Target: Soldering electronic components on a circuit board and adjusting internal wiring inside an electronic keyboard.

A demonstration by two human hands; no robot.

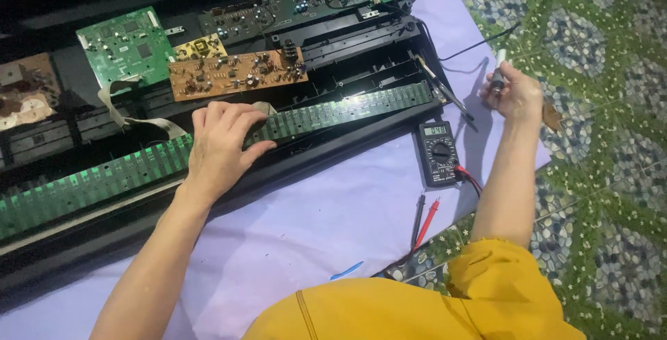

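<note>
The left hand (221, 147) is lying palm-down on the long green contact board (208, 152) that is running the length of the opened black keyboard case (333, 156), fingers pressed together and curling over the board's far edge, apparently steadying the strip so it is not shifting in its slot. The board is lying directly beneath that hand, stretching away to both sides of it. The right hand (515, 93) is hovering well apart, out past the case's right end, closed around a slim pen-like tool (498, 72) with a pale tip pointing up; the grip looks like a loose fist pinching the shaft, and the tool is being kept clear of the electronics, probably so it is not touching anything by accident. Between the two hands a small black multimeter (438, 152) is resting on the lilac cloth (326, 222) just beside the case, dial up where it is easy to read, with its red and black probes (425, 220) lying loose nearer the person. Farther inside the case a brown circuit board (236, 74) and a green circuit board (125, 44) are sitting exposed, with a flat ribbon cable (135, 119) looping from them toward the contact board. The cloth is covering a pebble-patterned floor (597, 173).
</note>
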